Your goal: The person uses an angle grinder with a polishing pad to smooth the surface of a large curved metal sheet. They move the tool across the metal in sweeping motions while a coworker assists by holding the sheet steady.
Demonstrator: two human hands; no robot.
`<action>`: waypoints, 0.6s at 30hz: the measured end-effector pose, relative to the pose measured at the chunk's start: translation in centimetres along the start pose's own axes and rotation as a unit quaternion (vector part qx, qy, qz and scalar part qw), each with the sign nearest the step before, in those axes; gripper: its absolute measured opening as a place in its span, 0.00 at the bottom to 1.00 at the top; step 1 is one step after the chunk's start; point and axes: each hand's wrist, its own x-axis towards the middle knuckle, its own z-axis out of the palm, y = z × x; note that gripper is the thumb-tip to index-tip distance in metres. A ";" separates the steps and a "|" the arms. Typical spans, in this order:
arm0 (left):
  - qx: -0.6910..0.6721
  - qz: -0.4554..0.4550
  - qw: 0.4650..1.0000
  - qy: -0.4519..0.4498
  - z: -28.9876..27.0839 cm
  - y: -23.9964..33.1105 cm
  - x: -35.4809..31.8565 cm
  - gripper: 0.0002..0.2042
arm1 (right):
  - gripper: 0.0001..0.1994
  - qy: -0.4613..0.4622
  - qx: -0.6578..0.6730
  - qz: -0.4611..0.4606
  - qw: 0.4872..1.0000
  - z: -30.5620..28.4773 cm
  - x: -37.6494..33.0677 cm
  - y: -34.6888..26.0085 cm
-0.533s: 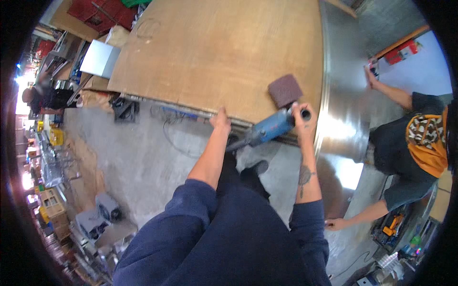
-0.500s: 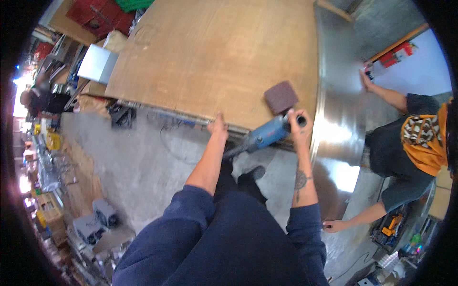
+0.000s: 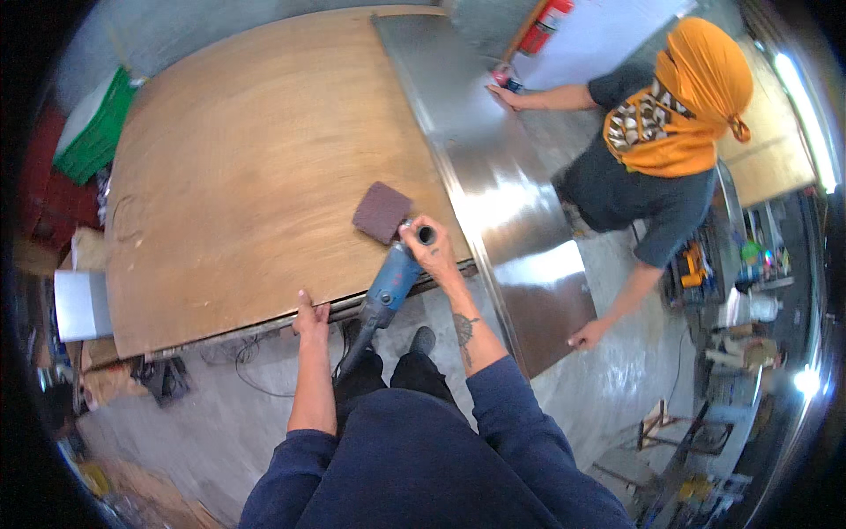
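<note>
My right hand [image 3: 429,247] is closed around the dark side handle of a blue power sander [image 3: 392,280]. Its brown abrasive drum [image 3: 382,212] is over the near right part of a large wooden board [image 3: 238,176], and I cannot tell whether the drum touches it. The tool's rear end slants down toward my body. My left hand [image 3: 311,317] rests at the board's near edge with its fingers apart, left of the sander. A long shiny metal sheet [image 3: 480,159] lies along the board's right side.
A co-worker in an orange head covering [image 3: 705,88] stands at the right, one hand [image 3: 507,95] on the sheet's far part, the other [image 3: 589,335] at its near corner. A green crate [image 3: 97,128] and white box [image 3: 84,304] are at the left. Cables [image 3: 256,366] lie on the floor.
The whole view has swung to the right, so board, sheet and sander appear further left. My right hand keeps its grip on the sander, and my left hand stays at the board's edge.
</note>
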 end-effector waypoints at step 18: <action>-0.059 0.028 0.875 -0.479 9.4 16.4 -5.3 0.42 | 0.13 -0.009 -0.072 -0.023 0.997 0.6 -0.1 2.0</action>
